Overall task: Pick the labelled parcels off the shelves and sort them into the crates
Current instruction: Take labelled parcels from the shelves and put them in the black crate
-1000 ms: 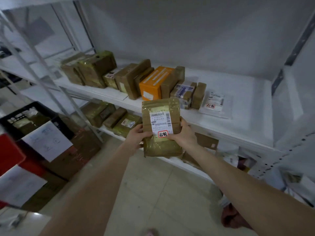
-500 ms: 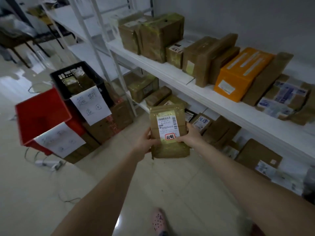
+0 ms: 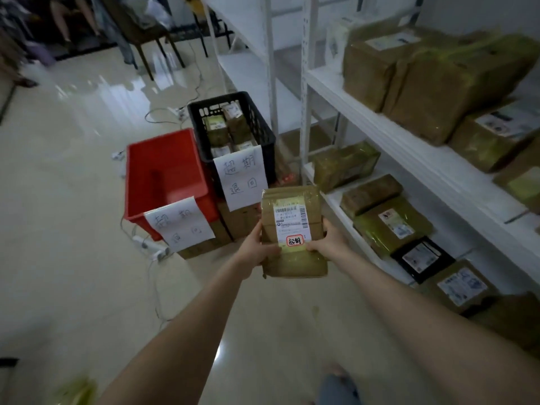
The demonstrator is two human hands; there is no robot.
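Two hands, the left hand point(image 3: 258, 248) and right hand point(image 3: 328, 239), grip the flat brown tape-wrapped parcel point(image 3: 292, 209) by its long sides, held in the air off the front edge of the white lower shelf point(image 3: 333, 200). Its long axis points ahead toward the black lattice plastic crate point(image 3: 263, 127) (parcels already inside) just beyond; the red plastic crate point(image 3: 163, 173) sits further left, nearer the left hand.
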